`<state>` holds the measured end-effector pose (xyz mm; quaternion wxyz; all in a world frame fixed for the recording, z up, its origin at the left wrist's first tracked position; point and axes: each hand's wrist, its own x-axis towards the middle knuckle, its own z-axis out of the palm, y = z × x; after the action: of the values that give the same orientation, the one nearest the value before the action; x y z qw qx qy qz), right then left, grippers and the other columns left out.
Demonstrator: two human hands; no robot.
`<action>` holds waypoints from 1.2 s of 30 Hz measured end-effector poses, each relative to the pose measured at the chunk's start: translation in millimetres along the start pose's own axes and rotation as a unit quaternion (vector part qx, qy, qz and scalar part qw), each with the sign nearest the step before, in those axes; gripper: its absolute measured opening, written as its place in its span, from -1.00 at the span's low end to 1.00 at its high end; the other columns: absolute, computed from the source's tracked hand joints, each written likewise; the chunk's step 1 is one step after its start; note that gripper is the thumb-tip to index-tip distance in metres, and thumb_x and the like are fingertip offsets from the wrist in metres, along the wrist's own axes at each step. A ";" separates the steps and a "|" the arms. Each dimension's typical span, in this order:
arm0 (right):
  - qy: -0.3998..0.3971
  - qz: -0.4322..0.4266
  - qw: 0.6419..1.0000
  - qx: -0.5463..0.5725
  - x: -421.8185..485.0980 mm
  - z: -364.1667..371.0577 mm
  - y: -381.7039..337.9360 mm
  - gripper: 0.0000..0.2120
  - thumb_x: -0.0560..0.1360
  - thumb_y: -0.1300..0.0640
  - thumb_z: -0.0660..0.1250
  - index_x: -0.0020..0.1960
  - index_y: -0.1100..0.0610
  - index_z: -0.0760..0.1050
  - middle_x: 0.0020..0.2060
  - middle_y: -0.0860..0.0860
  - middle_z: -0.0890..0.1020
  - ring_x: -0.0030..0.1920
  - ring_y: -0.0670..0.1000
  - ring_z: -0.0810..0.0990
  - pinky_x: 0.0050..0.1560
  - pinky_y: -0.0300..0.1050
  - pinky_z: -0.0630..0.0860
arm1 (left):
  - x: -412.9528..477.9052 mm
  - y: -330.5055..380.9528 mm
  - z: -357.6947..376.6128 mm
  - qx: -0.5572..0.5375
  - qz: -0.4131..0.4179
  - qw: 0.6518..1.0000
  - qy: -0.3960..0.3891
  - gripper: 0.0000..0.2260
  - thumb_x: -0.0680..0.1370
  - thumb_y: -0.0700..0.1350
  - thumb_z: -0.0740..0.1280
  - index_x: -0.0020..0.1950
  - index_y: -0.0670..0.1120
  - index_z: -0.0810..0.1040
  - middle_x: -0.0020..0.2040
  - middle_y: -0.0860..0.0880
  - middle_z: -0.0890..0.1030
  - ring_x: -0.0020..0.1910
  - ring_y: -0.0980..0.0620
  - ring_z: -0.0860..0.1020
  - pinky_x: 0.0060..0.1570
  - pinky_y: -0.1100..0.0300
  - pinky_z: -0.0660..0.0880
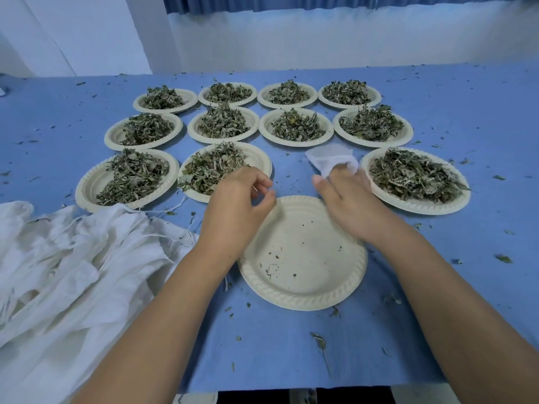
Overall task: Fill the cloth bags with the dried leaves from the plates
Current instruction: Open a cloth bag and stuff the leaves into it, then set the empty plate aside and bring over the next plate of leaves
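Note:
Several cream paper plates heaped with dried leaves [294, 125] stand in rows on the blue table. In front of me lies an emptied plate [303, 258] with only crumbs on it. My right hand [347, 199] grips a small white cloth bag [331, 157] just beyond that plate's far rim, next to a full plate [415, 177] on the right. My left hand [239, 193] hovers over the emptied plate's left rim with curled fingers, pinching what looks like a thin string, though I cannot tell for sure. A full plate [224, 167] lies just behind it.
A pile of white cloth bags with drawstrings [73, 258] covers the near left of the table. Leaf crumbs are scattered over the blue cloth [291, 345]. The table's front edge runs along the bottom, and a white wall with a blue curtain stands behind.

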<state>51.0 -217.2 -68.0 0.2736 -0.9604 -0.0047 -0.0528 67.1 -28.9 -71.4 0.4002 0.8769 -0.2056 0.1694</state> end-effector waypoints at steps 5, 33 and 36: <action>0.138 -0.026 0.980 -0.143 -1.1 -6.3 5.4 -0.67 0.64 0.11 0.11 -0.26 0.18 0.42 -0.30 0.11 0.50 -0.10 0.22 0.51 0.29 0.06 0.28 | -0.8 0.0 1.2 -0.013 -0.007 1.000 -0.022 -0.96 0.50 -0.25 0.42 -0.10 -0.12 0.60 -0.20 0.05 0.56 -0.21 0.15 0.53 -0.20 0.41 0.43; 0.093 0.202 0.959 -0.173 -8.9 -34.0 34.1 -0.86 0.39 0.29 0.39 -0.07 0.21 0.50 -0.20 0.10 0.56 -0.17 0.15 0.53 -0.27 -0.12 0.37 | -1.8 -7.0 2.2 0.006 -0.037 0.998 -0.054 -0.85 0.46 -0.26 0.45 -0.12 -0.02 0.56 -0.17 0.11 0.56 -0.20 0.23 0.54 -0.20 0.44 0.44; 0.103 0.199 0.958 -0.176 -5.6 -31.2 35.2 -0.90 0.41 0.29 0.39 -0.10 0.21 0.49 -0.19 0.10 0.55 -0.16 0.15 0.53 -0.26 -0.13 0.36 | -0.8 -7.8 2.3 0.005 -0.035 0.998 -0.046 -0.86 0.46 -0.27 0.44 -0.14 -0.04 0.56 -0.19 0.10 0.56 -0.22 0.22 0.53 -0.21 0.44 0.43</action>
<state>43.7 -263.5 -60.7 0.1041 -0.9642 0.2242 -0.0961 70.6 -25.8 -78.2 0.3918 0.8923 -0.1920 0.1160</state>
